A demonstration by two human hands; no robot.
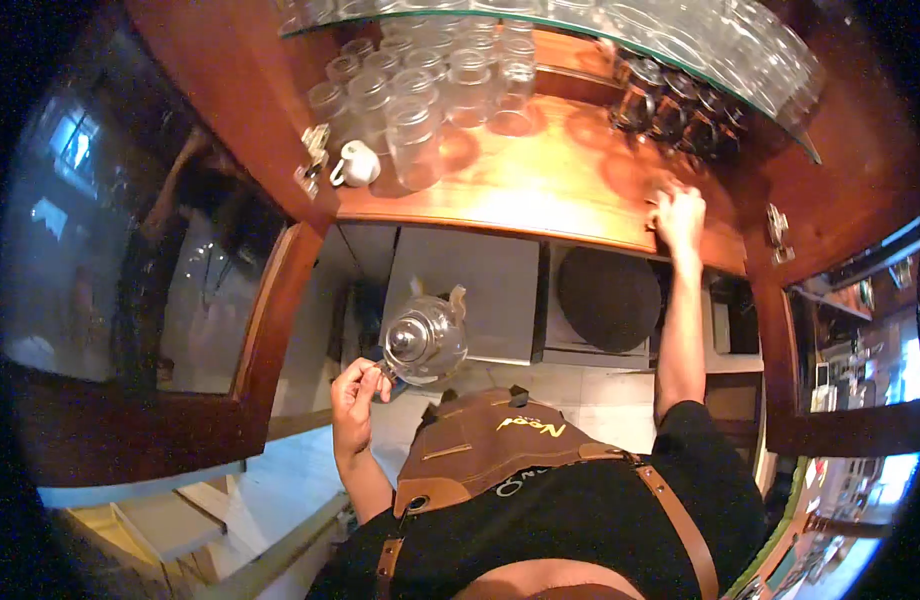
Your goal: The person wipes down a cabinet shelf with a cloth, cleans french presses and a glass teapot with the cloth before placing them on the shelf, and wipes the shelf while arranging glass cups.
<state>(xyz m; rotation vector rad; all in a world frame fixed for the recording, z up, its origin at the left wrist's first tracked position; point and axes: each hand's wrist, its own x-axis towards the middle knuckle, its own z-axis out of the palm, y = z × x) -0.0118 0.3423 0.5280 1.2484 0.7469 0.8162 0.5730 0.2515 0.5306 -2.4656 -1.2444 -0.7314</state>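
Note:
My left hand is closed on the handle of a clear glass teapot, held in front of the apron, below the cabinet shelf. My right hand reaches onto the front right part of the wooden shelf. Its fingers are bent around or over something small and dark that I cannot make out. Behind it stand several dark glass cups. A small white pitcher sits at the shelf's left front, beside several clear glasses.
A glass shelf with many clear glasses hangs above. Open cabinet doors with dark glass panes flank me on both sides. Below the shelf are a grey surface and a round dark object.

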